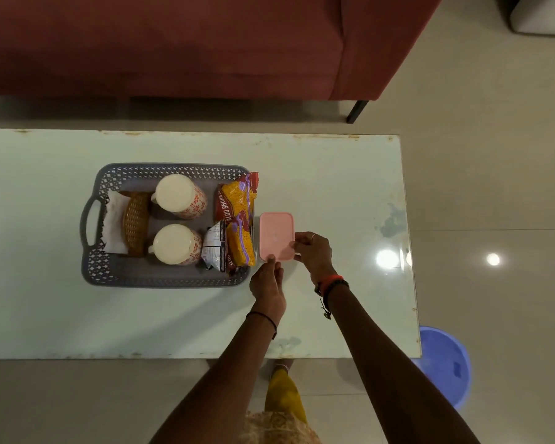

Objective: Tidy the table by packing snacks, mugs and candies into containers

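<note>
Left grip (267, 283): thumb on the near edge of the pink box (276, 233), fingers curled, pinching it. Right grip (313, 254): fingers closed on the box's near-right corner. Box is lidded, contents hidden, and sits on the surface (334, 187) just beside the grey basket (170, 168). The basket holds two upturned mugs (177, 195) and snack packs (239, 219). Looks like the lid-sealing step. Next: confirm the snap all round, then lift the box in. Free room is probably only the near strip.

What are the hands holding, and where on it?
The pink lidded box: left hand pinches its near edge, right hand its right near corner.
</note>
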{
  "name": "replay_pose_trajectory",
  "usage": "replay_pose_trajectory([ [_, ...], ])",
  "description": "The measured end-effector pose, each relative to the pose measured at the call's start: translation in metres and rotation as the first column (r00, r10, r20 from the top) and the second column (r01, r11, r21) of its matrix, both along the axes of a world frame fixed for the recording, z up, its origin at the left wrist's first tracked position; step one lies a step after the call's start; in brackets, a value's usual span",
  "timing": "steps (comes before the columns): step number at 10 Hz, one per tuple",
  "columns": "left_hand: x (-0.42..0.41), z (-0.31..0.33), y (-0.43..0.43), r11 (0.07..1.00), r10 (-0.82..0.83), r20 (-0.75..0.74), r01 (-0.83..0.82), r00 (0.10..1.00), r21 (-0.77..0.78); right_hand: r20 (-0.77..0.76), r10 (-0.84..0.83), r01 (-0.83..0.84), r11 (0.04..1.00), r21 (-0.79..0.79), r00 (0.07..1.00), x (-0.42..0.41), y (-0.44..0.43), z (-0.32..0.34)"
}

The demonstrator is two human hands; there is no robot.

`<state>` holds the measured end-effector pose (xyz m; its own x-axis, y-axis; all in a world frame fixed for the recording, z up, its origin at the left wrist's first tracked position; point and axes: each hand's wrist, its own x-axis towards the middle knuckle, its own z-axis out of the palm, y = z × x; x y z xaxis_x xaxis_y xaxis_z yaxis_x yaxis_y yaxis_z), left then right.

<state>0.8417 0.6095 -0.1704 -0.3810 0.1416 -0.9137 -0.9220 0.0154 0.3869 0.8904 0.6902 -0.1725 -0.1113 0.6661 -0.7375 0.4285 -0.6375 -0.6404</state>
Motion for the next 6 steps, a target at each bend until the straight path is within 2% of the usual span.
replay_pose_trajectory([
  [3, -0.009, -0.011, -0.002, 0.997, 0.077, -0.004, -0.077, 0.997, 0.002, -0.059, -0.009, 0.006, 0.999, -0.047, 0.998, -0.013, -0.004, -0.002],
  [4, -0.010, -0.009, -0.003, 0.999, 0.037, -0.010, -0.037, 0.999, 0.002, -0.049, 0.018, -0.020, 0.999, -0.044, 0.999, -0.011, -0.002, -0.001],
  [6, 0.001, 0.001, -0.023, 0.974, -0.213, -0.043, 0.208, 0.976, -0.089, 0.190, 0.139, -0.154, 0.986, 0.067, 0.972, -0.005, -0.022, 0.011],
])
